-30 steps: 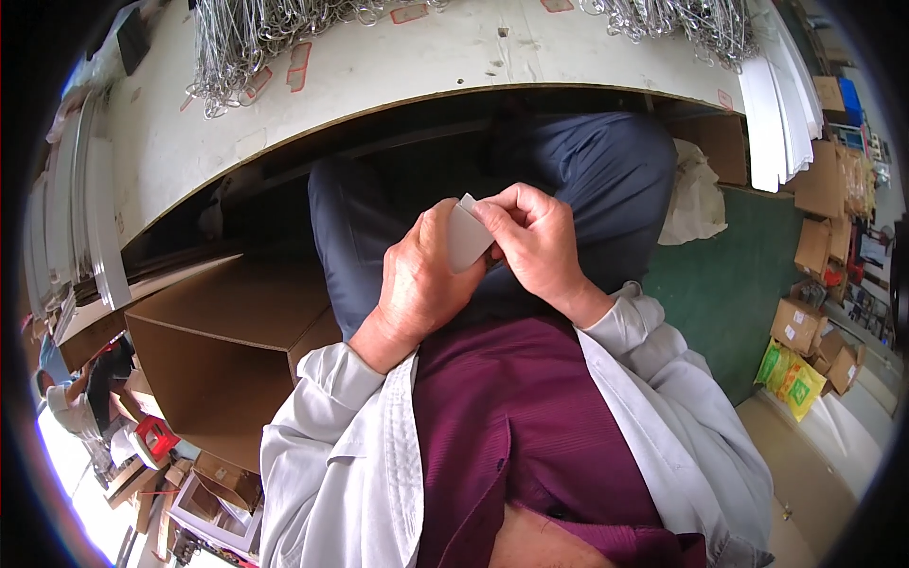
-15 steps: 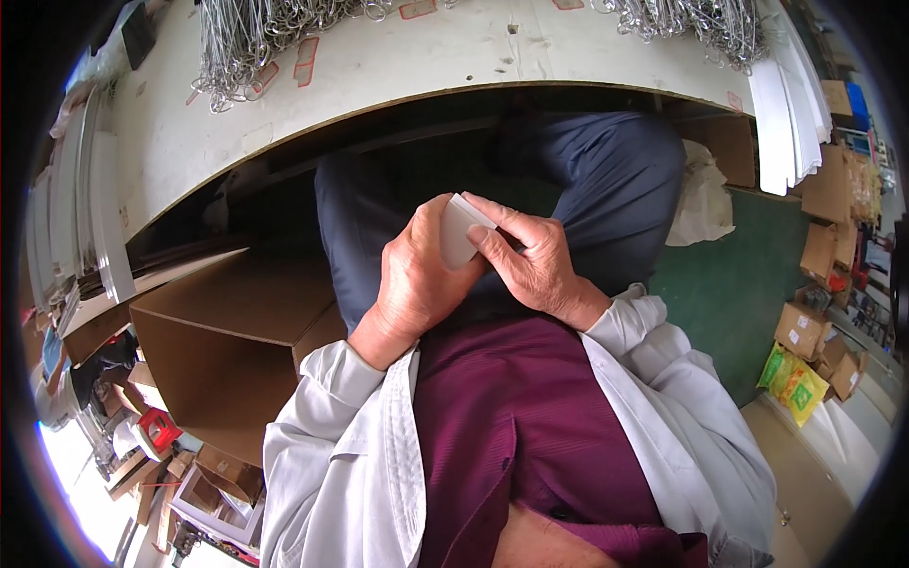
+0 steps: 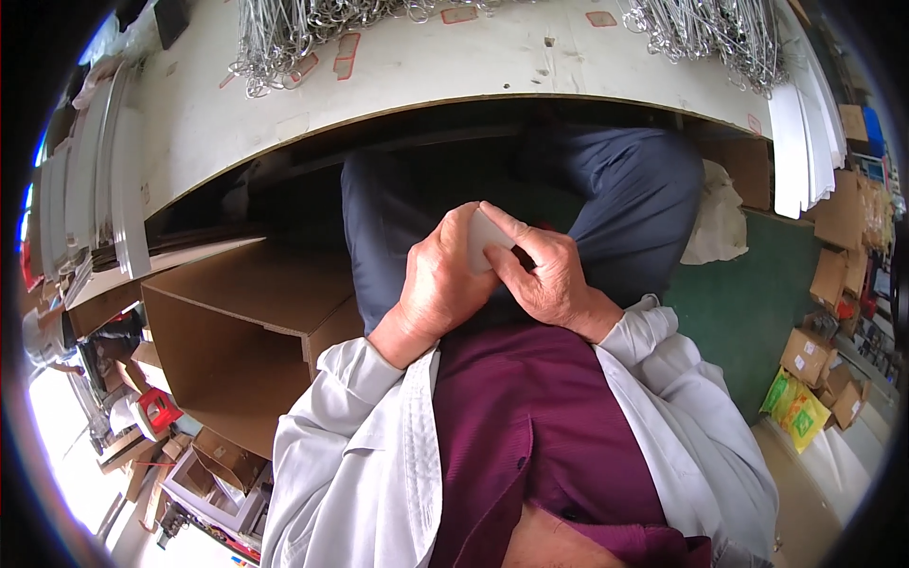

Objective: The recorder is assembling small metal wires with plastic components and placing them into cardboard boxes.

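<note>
Above my lap, both hands hold a small flat white card-like piece (image 3: 488, 240). My left hand (image 3: 440, 275) is wrapped round its left side and lower part, the fingers mostly hidden behind it. My right hand (image 3: 551, 276) pinches the right edge, with the thumb lying on the face and the index finger along the top corner. Whether it is a single piece or a thin stack, I cannot tell. Past my knees is a white worktable (image 3: 417, 71), with bundles of looped metal wires (image 3: 284, 38) and more wire loops (image 3: 710, 38) hanging over it.
An open cardboard box (image 3: 237, 322) stands to my left. White strips (image 3: 805, 147) hang at the table's right end, with similar strips (image 3: 123, 189) at the left. Cardboard boxes (image 3: 805, 355) and a yellow-green bag (image 3: 795, 407) lie at the right, near a crumpled pale sack (image 3: 717, 213).
The whole view has shifted a little, so the hands and table appear further right and lower. Both hands still grip the white piece, which now shows less of its face.
</note>
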The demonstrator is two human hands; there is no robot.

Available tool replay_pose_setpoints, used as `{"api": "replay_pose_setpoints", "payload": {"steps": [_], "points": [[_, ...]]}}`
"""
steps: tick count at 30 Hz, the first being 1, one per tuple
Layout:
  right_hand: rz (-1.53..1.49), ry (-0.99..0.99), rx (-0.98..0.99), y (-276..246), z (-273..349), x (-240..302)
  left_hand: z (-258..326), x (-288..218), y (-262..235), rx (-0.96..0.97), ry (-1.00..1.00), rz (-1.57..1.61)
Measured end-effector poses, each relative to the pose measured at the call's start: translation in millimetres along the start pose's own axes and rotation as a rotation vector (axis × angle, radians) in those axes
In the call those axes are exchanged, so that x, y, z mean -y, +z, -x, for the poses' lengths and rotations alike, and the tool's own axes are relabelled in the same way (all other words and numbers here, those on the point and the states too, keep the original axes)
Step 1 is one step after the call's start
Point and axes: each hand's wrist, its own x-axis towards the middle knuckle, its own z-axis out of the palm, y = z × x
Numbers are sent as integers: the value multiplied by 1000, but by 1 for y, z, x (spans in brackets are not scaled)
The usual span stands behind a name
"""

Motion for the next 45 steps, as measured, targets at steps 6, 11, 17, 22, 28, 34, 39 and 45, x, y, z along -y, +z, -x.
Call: {"api": "replay_pose_setpoints", "payload": {"steps": [6,11,17,22,28,34,39,45], "points": [[-112,134,-65,5,-4,6,1,5,-9,-2,79,56],[-411,373,-88,-22,-32,2,15,21,-77,416,-246,210],[144,-103,-154,-34,-83,8,36,30,-179,66,-357,-49],[407,-229,-306,-42,-127,-21,17,60,-279,-186,-361,-617],[454,-214,-328,-39,-134,-39,-2,77,-362,-137,-396,-703],[582,-372,-369,-34,-138,-42,2,154,-442,-83,-464,-398],[627,-388,-388,-31,-138,-42,-25,190,-447,-354,-416,-299],[636,-371,-370,-30,-138,-42,-56,214,-438,-483,-387,-760]]}}
